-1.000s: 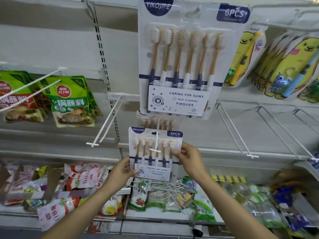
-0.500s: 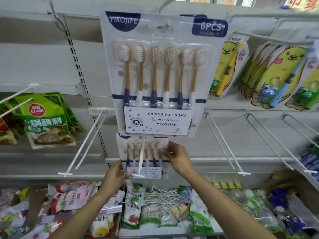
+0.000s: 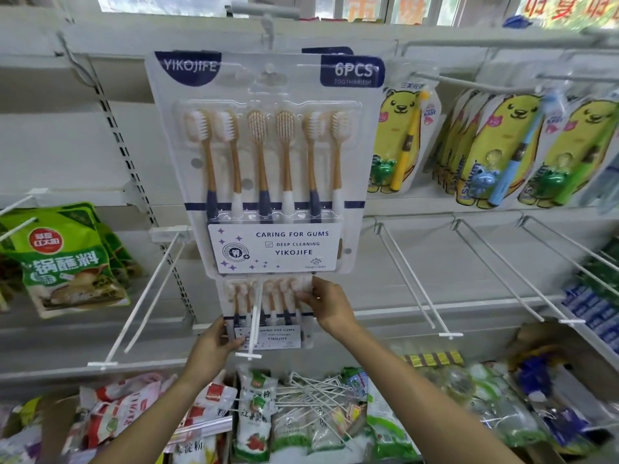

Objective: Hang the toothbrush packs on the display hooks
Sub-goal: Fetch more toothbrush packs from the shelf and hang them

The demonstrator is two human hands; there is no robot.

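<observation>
Head view — pack: a toothbrush pack (image 3: 268,316) sits on the lower hook (image 3: 253,324), threaded well back toward the wall, its top tucked behind the hung pack (image 3: 268,162) on the hook above.
Head view — left hand: the left hand (image 3: 214,346) pinches the pack's lower left corner, thumb over the front by the label.
Head view — right hand: the right hand (image 3: 330,306) grips the upper right edge, fingers curled over the blister.
Head view — hook: two white wires with a crossbar at the tip; the tip stands out in front of the pack's label.
Head view — other hooks: bare hooks (image 3: 415,279) to the right and one to the left (image 3: 147,296).
Head view — neighbours: bear packs (image 3: 502,152) hang upper right, green pouches (image 3: 67,259) at left, loose bags in the bin (image 3: 301,416) below.
Handling — weight: likely light — card and thin clear plastic over six brushes.
Handling — stiffness: flat and fairly stiff, though the card would probably bend or crease if squeezed at mid-span.
Handling — surface: the glossy blister looks slippery; the card margins should grip better.
Handling — weak spot: the punched hang hole at the top, hidden here, is the part likeliest to tear if tugged sideways.
Handling — hold: both side edges, one hand each, keeping the pack square to the wires.
</observation>
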